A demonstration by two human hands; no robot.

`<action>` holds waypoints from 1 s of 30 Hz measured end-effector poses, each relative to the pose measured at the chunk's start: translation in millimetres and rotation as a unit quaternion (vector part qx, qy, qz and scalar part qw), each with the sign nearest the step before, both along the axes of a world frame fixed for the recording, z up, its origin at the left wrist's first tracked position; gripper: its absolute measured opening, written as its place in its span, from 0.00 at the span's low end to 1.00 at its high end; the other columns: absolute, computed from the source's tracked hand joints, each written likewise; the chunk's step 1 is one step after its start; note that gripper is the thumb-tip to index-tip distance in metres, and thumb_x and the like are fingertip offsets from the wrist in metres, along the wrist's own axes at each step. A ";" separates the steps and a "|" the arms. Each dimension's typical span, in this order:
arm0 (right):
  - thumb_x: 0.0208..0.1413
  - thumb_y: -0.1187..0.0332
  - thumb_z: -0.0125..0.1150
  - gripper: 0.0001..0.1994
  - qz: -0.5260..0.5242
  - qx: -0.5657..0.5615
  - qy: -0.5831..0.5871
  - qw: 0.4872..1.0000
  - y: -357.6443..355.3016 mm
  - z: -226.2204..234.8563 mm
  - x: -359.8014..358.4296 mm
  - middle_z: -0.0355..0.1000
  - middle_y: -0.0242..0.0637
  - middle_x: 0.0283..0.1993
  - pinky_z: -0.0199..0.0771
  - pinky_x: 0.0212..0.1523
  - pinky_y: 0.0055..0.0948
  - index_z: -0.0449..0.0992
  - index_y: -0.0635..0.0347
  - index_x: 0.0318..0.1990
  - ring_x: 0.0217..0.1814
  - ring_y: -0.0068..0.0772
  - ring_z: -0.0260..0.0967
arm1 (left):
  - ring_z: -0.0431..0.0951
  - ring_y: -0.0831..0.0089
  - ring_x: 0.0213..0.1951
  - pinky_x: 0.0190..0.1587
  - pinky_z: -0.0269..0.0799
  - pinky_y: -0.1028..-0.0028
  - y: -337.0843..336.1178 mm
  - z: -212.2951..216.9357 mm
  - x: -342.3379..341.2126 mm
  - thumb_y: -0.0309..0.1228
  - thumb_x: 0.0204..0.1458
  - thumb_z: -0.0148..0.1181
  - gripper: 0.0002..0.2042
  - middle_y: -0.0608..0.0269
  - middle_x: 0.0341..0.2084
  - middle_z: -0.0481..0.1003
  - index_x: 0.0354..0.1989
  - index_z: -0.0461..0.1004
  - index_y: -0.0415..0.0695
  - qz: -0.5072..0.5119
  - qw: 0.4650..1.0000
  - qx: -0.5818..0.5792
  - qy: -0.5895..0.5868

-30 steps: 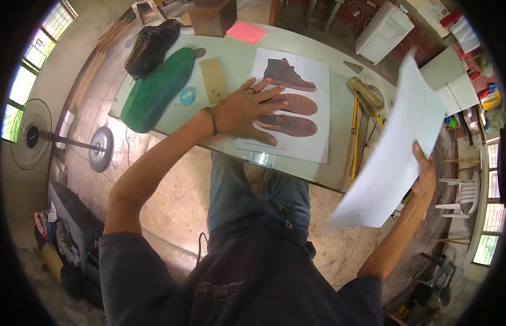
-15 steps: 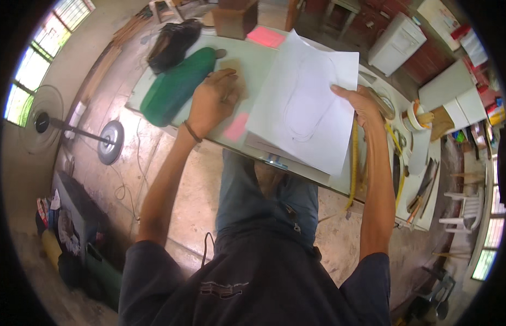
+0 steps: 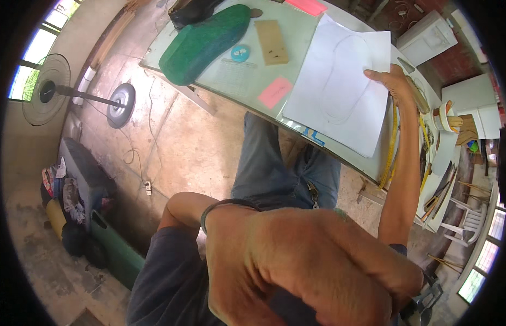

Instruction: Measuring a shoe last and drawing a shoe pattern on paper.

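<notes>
Between one and two o'clock in the head view, white sheet [image 3: 318, 92]: it lies on the glass-topped table [image 3: 297, 41], its near edge toward the person.
Outline on the sheet: a faint, long, rounded line [image 3: 345, 79], much like a sole in shape.
Right hand at two o'clock [image 3: 393, 84]: grasping the sheet's right edge, thumb on top, the other fingers mostly hidden.
Left hand at five o'clock [image 3: 307, 261]: raised close to the camera, well apart from the sheet, fingers curled inward; I cannot tell whether anything is held in them.
Green shoe form at eleven o'clock [image 3: 207, 46]: on its side, by the look of it, just beside a dark shoe [image 3: 190, 13].
Small things near twelve o'clock: a tan block [image 3: 272, 43], a round blue piece [image 3: 240, 52] and, a little toward one, a pink note [image 3: 275, 92] near the sheet's left edge.
Yellow tape measure at three o'clock [image 3: 391, 144]: it hangs over the table's edge beside the right forearm.
Step at the sheet: judged from the grip, placing or steadying the drawn page, with one hand only.
Next move at the sheet: it would call for a light hold that keeps the paper flat and uncreased, and for the left hand to clear the line of sight.
</notes>
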State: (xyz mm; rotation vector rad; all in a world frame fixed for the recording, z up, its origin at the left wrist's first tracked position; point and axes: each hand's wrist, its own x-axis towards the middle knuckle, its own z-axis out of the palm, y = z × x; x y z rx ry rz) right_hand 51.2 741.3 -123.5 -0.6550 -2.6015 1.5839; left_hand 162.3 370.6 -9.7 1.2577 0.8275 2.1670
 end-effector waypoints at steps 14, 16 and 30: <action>0.41 0.49 0.78 0.33 -0.051 0.139 -0.030 0.989 5.2 4.8 13.6 0.81 0.52 0.43 0.77 0.48 0.36 0.81 0.73 0.45 0.43 0.44 0.80 | 0.82 0.66 0.34 0.36 0.78 0.68 26.4 -59.3 -145.3 0.38 0.65 0.54 0.15 0.54 0.39 0.81 0.51 0.77 0.43 0.464 0.774 -0.277 0.331; 0.41 0.50 0.77 0.32 -0.071 0.170 -0.006 0.983 7.8 -6.4 19.0 0.81 0.52 0.42 0.78 0.47 0.35 0.81 0.73 0.45 0.42 0.43 0.80 | 0.82 0.50 0.37 0.41 0.78 0.58 41.0 -95.8 -190.8 0.46 0.61 0.55 0.20 0.48 0.39 0.80 0.51 0.77 0.42 0.585 0.513 -0.461 0.427; 0.42 0.63 0.74 0.22 -0.123 0.160 0.037 0.979 -32.0 -1.5 36.7 0.81 0.51 0.42 0.77 0.50 0.37 0.79 0.68 0.43 0.44 0.50 0.79 | 0.81 0.50 0.37 0.40 0.75 0.54 152.8 -96.4 -256.1 0.40 0.44 0.66 0.19 0.53 0.35 0.79 0.45 0.76 0.48 0.513 0.597 -0.404 0.465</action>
